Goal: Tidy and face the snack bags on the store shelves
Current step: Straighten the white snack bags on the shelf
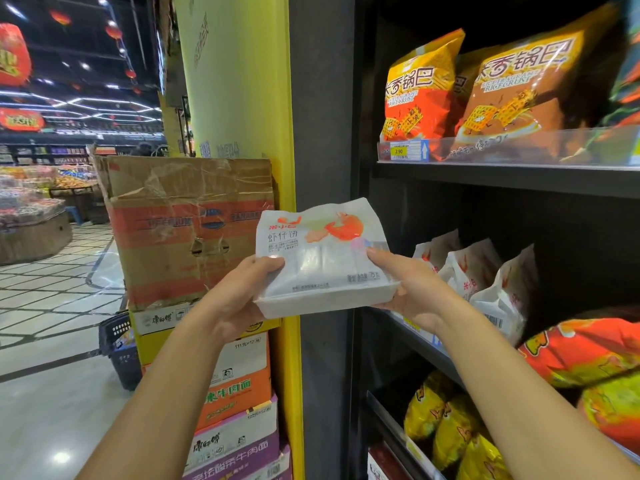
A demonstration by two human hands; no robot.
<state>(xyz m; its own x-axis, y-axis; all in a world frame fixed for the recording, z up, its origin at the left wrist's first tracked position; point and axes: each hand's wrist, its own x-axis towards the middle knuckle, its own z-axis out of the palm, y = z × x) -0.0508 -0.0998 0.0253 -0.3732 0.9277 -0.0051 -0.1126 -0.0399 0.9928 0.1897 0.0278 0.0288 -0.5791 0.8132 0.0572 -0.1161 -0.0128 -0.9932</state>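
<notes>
Left hand (242, 296) and right hand (414, 292) clasp a white snack bag (322, 261) by its lower corners, thumbs on its front, marked 虾仔饼, 75克. Matching white bags (485, 275) stand on the shelf (427, 346) beyond. Higher, orange bags (420, 88) read "RICE FRAGRANT RICE CRUST"; price tag (399, 151) 2.90.

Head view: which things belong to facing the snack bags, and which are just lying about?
Job: white shrimp-cracker bag, held by the left hand and right hand; matching white bags on the middle shelf; orange rice-crust bags above; yellow bags below.
Lying about: stacked cardboard boxes; dark shopping basket on the floor.
</notes>
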